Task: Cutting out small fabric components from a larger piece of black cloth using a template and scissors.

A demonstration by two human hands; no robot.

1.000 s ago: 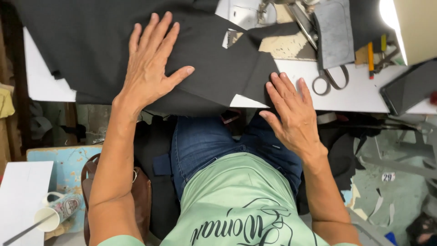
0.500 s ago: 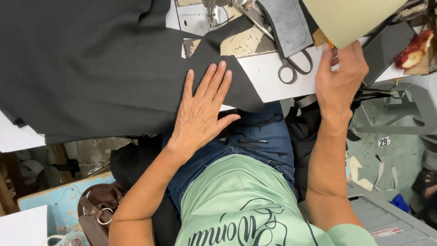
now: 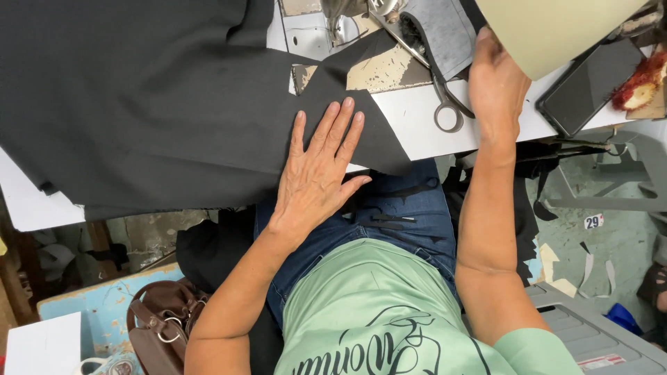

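Left hand (image 3: 321, 170) lies flat, fingers spread, on the black cloth (image 3: 139, 97), pressing its corner at the table (image 3: 417, 121) edge. Right hand (image 3: 497, 83), at two o'clock from it, grips a beige card (image 3: 556, 28); scissors (image 3: 445, 104) lie between.

A white worktop (image 3: 417, 118) carries black fabric (image 3: 139, 104), scissors (image 3: 445, 97), a grey cloth piece (image 3: 445, 28) and a dark phone (image 3: 590, 83).

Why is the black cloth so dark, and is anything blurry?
Head view: the black fabric soaks up light, so its folds barely show; the left hand is sharp and evenly lit; the right hand is slightly soft; the cream card looks bright, without detail.
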